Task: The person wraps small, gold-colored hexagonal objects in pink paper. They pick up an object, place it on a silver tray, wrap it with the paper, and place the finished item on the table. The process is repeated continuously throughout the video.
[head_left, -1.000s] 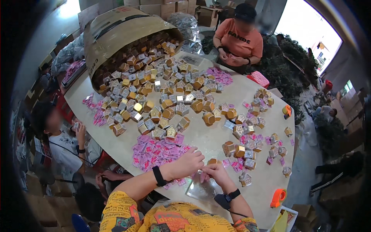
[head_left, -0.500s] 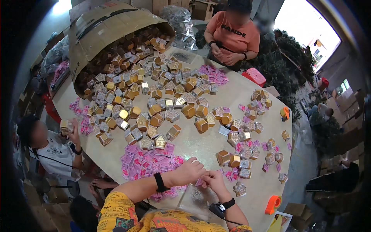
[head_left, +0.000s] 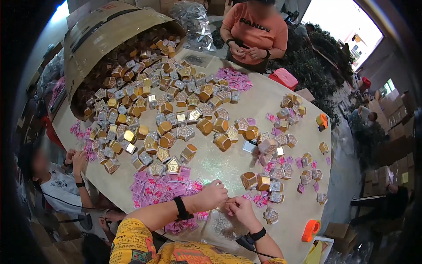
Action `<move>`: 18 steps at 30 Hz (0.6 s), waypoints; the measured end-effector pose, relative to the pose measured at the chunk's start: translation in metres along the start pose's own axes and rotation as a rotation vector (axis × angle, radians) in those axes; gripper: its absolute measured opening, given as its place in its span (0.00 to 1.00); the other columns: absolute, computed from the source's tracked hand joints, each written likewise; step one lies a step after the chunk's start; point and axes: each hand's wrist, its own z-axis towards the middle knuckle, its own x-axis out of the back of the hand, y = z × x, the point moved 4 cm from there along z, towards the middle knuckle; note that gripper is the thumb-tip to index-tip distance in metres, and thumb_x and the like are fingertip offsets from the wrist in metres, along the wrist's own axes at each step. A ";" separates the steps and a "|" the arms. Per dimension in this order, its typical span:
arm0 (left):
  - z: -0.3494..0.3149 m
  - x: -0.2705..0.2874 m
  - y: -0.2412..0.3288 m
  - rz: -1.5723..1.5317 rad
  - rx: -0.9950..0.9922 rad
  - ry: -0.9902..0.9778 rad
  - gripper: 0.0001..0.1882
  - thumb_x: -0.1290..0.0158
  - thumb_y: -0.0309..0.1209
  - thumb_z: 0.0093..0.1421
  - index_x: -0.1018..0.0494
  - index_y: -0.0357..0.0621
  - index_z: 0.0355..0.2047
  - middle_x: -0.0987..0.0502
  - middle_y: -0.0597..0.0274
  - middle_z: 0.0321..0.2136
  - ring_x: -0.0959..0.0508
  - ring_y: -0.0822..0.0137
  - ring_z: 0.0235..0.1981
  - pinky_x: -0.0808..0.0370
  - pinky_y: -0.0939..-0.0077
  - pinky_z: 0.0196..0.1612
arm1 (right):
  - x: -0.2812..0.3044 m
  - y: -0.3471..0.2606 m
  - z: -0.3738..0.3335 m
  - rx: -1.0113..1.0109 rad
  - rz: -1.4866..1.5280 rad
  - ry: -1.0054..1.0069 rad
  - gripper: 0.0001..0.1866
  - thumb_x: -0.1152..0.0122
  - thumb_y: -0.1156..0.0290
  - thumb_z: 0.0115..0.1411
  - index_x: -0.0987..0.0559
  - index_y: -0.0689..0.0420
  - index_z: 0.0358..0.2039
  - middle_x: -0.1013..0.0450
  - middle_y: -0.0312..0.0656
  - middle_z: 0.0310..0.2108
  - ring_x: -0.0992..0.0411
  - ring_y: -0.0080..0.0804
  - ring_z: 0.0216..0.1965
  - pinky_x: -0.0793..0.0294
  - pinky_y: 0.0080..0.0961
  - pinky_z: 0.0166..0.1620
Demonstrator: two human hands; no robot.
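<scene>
Above the near edge of the table, my left hand (head_left: 214,194) is closed, its fingers curled in. Close to its right, my right hand (head_left: 242,212) is pinched; anything between the fingers of either is too small to make out. A heap of pink printed tags (head_left: 165,189) spreads left of my hands, partly under my left forearm. Just beneath my hands lies a patch of tiny silvery bits (head_left: 223,225). Gold-and-glitter house-shaped ornaments (head_left: 204,126) cover the table beyond, and some (head_left: 263,182) lie right of my hands among pink tags. A blurred pinkish shape (head_left: 266,152) shows there.
A large tipped cardboard box (head_left: 103,39) spills ornaments from the far left. Orange tape dispensers (head_left: 311,231) sit along the right edge. A person in an orange shirt (head_left: 255,33) stands across the table; another in a white shirt (head_left: 57,182) is at the left.
A pink tag seen at my right fingers is gone from there, and a blurred pinkish shape now shows among the ornaments on the right. The view has shifted slightly. The left person's hand has lowered.
</scene>
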 end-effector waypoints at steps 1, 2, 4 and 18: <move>0.001 -0.002 -0.001 -0.058 0.025 0.014 0.07 0.48 0.34 0.50 0.30 0.45 0.27 0.32 0.64 0.25 0.30 0.63 0.33 0.39 0.63 0.50 | 0.001 -0.001 0.000 -0.003 0.019 0.012 0.05 0.47 0.77 0.58 0.25 0.65 0.29 0.27 0.40 0.20 0.30 0.21 0.18 0.32 0.17 0.21; 0.002 -0.001 -0.002 -0.047 0.026 0.075 0.07 0.47 0.34 0.49 0.30 0.46 0.26 0.32 0.65 0.25 0.30 0.64 0.33 0.38 0.64 0.49 | 0.003 0.001 0.001 -0.021 0.107 0.026 0.04 0.47 0.77 0.58 0.25 0.65 0.30 0.27 0.41 0.21 0.30 0.22 0.19 0.31 0.18 0.22; 0.010 0.015 0.005 -0.029 0.017 0.198 0.06 0.47 0.35 0.48 0.30 0.48 0.25 0.31 0.66 0.25 0.30 0.65 0.33 0.38 0.66 0.48 | 0.011 0.004 0.002 -0.054 0.283 0.069 0.04 0.47 0.77 0.58 0.26 0.65 0.31 0.27 0.42 0.22 0.29 0.23 0.20 0.29 0.18 0.23; 0.004 0.016 0.011 0.006 0.081 0.082 0.13 0.41 0.36 0.45 0.27 0.45 0.29 0.28 0.64 0.26 0.28 0.65 0.34 0.36 0.63 0.49 | 0.003 0.020 0.000 -0.188 0.668 0.019 0.04 0.46 0.78 0.57 0.27 0.65 0.32 0.25 0.47 0.26 0.25 0.30 0.25 0.23 0.22 0.29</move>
